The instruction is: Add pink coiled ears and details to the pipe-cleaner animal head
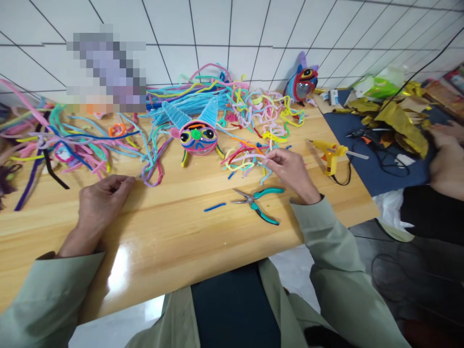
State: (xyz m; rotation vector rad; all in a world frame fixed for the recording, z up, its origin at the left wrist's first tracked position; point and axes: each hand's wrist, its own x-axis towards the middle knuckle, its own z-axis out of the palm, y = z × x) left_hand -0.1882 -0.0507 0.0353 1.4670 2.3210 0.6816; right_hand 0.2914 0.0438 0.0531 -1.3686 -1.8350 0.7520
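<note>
My left hand point(103, 205) rests on the wooden table with its fingers curled closed; whatever they may hold is hidden. To its right lies a looped purple and teal pipe cleaner point(155, 181). My right hand point(288, 169) pinches a pale lilac pipe cleaner point(250, 157) at a pile of short coloured pieces point(241, 166). In front of me are green-handled pliers point(251, 199), jaws apart, and a short blue pipe-cleaner piece point(215, 207). Behind them sits a colourful mask-like figure point(198, 137) with two tall blue ears.
Bundles of pipe cleaners point(195, 99) lie along the tiled wall, with a tangle point(83, 140) at the left. A second figure point(302, 83) stands at the back right. A yellow glue gun point(330, 155) lies near gold foil point(402, 123). Another person's arm point(447, 152) shows at the right.
</note>
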